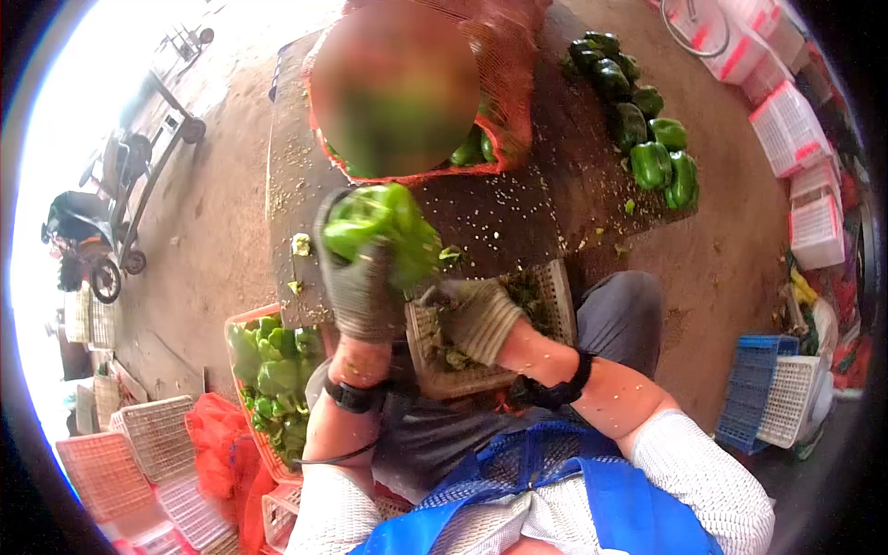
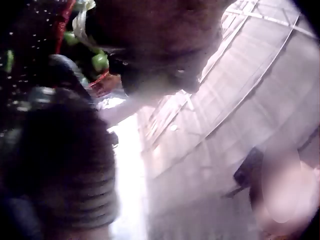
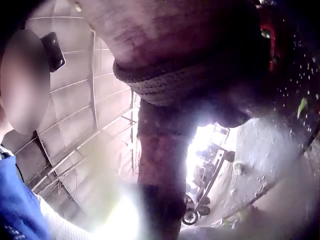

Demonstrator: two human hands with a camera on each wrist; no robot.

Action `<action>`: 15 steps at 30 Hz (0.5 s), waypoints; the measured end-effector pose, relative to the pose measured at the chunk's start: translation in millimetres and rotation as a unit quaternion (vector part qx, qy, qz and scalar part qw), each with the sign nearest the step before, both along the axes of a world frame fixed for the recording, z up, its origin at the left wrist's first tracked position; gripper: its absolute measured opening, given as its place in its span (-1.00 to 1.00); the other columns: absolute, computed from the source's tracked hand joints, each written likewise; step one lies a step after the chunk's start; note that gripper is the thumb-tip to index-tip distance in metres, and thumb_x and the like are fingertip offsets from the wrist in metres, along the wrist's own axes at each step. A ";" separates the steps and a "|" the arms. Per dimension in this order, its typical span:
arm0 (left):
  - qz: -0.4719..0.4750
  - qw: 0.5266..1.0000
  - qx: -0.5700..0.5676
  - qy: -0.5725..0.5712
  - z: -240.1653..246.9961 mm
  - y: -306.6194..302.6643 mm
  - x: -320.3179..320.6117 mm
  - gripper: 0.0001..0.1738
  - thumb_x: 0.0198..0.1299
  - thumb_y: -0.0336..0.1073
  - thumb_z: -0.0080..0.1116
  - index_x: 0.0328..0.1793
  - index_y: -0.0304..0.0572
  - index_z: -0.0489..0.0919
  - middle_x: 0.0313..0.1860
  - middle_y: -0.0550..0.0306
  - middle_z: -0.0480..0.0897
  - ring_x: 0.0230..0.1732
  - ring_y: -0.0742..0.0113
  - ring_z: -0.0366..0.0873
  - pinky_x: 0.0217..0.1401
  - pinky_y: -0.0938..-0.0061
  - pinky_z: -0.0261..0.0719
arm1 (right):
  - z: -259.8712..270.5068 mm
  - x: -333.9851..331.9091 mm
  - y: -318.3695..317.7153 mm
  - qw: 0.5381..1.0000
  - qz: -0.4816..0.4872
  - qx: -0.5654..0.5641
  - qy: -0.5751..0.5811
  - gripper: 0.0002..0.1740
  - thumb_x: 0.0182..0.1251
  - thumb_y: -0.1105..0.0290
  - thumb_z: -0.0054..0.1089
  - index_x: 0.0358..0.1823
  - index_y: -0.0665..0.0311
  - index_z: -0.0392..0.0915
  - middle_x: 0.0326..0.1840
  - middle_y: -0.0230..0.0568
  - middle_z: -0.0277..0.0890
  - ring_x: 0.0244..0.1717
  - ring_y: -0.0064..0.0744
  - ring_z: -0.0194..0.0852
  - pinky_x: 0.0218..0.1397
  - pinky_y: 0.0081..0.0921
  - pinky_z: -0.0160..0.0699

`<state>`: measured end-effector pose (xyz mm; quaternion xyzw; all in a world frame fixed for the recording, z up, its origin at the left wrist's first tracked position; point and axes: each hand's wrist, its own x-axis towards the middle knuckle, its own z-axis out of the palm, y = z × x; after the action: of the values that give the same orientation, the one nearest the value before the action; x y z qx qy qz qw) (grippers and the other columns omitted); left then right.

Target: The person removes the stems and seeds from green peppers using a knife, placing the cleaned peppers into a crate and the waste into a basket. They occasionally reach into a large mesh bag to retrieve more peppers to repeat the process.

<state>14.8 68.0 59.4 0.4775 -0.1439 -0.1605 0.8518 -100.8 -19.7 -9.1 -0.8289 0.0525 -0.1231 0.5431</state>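
In the head view my gloved left hand (image 1: 361, 291) grips a bright green bell pepper (image 1: 396, 231), partly blurred, over the near edge of the dark board (image 1: 513, 217). My gloved right hand (image 1: 476, 319) is just to its right, above a plastic basket (image 1: 562, 301) of green scraps. Its fingers point toward the pepper and are blurred; I cannot tell whether they hold anything. The left glove (image 2: 70, 170) shows dark in the left wrist view, as does the right glove (image 3: 185, 87) in the right wrist view, where its fingertips are hidden.
A red mesh sack (image 1: 513, 83) with green peppers lies on the board's far side. Several dark green bell peppers (image 1: 652, 166) line its right part. An orange crate (image 1: 231, 347) of peppers stands at lower left. Pale seeds dot the board. Stacked crates (image 1: 786, 129) stand far right.
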 end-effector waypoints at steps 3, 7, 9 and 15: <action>-0.061 0.988 -0.142 0.017 11.2 24.7 36.6 -0.20 0.10 0.16 0.36 0.33 -0.11 0.35 0.13 0.10 0.50 0.09 0.20 0.52 0.19 0.20 0.54 | -24.2 0.7 12.6 0.997 0.021 0.041 0.068 -0.82 0.39 0.43 -0.02 -0.16 0.24 0.59 -0.34 -0.31 0.63 -0.31 -0.43 0.58 -0.24 -0.44 0.59; -0.094 0.975 -0.180 0.095 -24.8 43.9 58.6 -0.28 0.22 0.17 0.22 0.33 -0.13 0.35 0.16 0.08 0.50 0.14 0.16 0.51 0.20 0.16 0.52 | -16.2 -16.8 5.5 0.987 0.007 0.106 0.123 -0.79 0.45 0.36 0.01 -0.02 0.23 0.57 -0.26 -0.30 0.65 -0.30 -0.44 0.61 -0.27 -0.49 0.61; -0.116 0.981 -0.122 0.097 -34.7 41.8 44.5 -0.21 0.18 0.20 0.25 0.34 -0.16 0.31 0.17 0.09 0.49 0.15 0.20 0.49 0.21 0.20 0.51 | -24.4 -21.7 -8.2 0.995 -0.009 0.072 0.067 -0.55 0.37 0.27 0.20 0.24 0.22 0.43 -0.14 -0.20 0.66 -0.17 -0.33 0.66 -0.13 -0.43 0.63; -0.305 0.952 0.026 -0.004 -56.3 14.9 30.3 0.14 -0.09 0.35 0.40 0.44 -0.24 0.21 0.26 0.11 0.45 0.26 0.32 0.40 0.35 0.36 0.35 | 74.9 14.6 -23.4 0.999 -0.032 0.038 0.001 -0.15 0.16 0.21 0.43 0.45 0.20 0.20 0.24 -0.10 0.49 0.18 -0.29 0.53 0.24 -0.45 0.47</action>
<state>45.1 82.9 3.0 0.4332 -0.2822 -0.4143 0.7490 -86.1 -43.1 65.8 -0.8056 0.0839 -0.1375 0.5701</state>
